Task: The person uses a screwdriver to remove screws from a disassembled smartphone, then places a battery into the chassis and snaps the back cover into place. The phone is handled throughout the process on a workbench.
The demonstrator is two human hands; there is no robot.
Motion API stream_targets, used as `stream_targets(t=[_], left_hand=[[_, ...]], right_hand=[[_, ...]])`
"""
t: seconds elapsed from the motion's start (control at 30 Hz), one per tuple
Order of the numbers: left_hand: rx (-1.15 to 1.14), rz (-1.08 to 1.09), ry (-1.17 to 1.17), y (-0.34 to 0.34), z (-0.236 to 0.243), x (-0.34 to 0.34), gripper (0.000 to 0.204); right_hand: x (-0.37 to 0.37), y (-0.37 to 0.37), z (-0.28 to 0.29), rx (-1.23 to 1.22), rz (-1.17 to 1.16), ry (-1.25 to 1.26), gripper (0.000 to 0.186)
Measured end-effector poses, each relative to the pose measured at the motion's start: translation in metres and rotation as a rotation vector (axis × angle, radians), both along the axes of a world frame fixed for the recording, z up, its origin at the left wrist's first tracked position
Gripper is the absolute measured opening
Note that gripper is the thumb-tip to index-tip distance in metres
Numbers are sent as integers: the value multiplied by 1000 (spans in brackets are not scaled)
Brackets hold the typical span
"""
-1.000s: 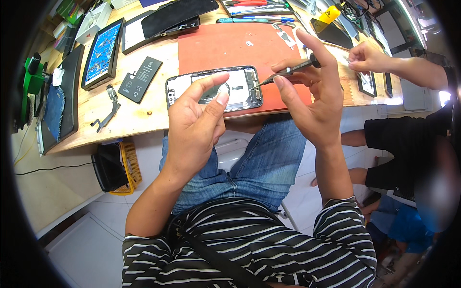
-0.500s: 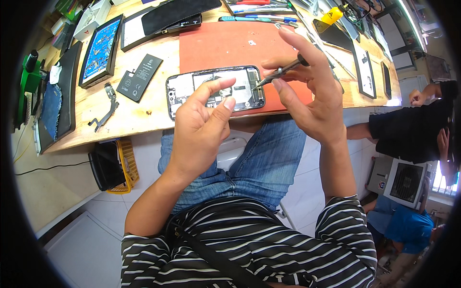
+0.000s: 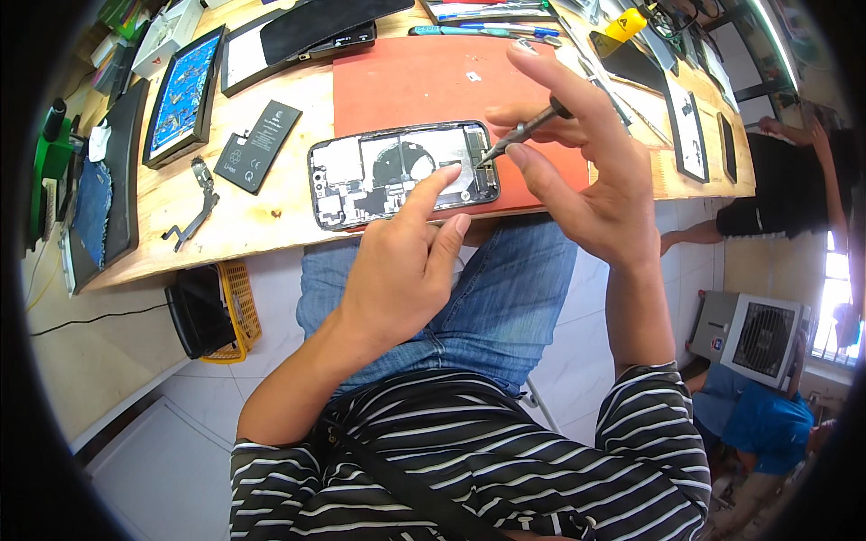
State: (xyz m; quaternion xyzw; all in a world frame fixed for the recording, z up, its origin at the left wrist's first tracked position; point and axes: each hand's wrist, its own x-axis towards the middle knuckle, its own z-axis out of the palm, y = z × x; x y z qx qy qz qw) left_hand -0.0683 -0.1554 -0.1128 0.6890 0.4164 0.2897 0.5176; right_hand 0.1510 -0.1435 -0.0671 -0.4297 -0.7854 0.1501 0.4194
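An opened smartphone [image 3: 401, 165] lies flat near the table's front edge, partly on an orange-red mat [image 3: 406, 81], its inner parts bare. My left hand [image 3: 397, 275] comes over its front edge. The index fingertip rests on or just above the phone's right half, the thumb is apart from it, and the other fingers are folded out of sight. In my right hand [image 3: 595, 180] a thin dark screwdriver [image 3: 534, 123] is pinched, slanting down to the left. Its tip meets the phone's right end. A removed black phone battery [image 3: 259, 146] lies left of the phone.
Beside the battery lies a flex cable part [image 3: 198, 203]. A blue tray of small parts [image 3: 185, 97] stands further left. Pens and tools [image 3: 487, 32] lie at the back, near a yellow bottle [image 3: 624, 25]. Other people [image 3: 785, 185] are at the right.
My left hand has moved right along the phone, its index finger reaching further, uncovering the phone's middle. The right hand stays at the phone's right end with the screwdriver.
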Motion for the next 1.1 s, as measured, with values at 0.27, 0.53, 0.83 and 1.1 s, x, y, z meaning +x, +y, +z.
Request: stream_targets(t=[0.27, 0.53, 0.83, 1.1], left_hand=[[66, -69, 90, 0, 7, 10, 54], [-4, -91, 92, 1, 8, 9, 56], [-54, -90, 69, 0, 10, 7, 57], [-58, -78, 103, 1, 13, -2, 61]], right_hand=[[-6, 0, 5, -13, -95, -89, 60], [-6, 1, 9, 19, -52, -124, 63], [-4, 3, 13, 106, -25, -202, 58], [-1, 1, 13, 2, -141, -225, 59]])
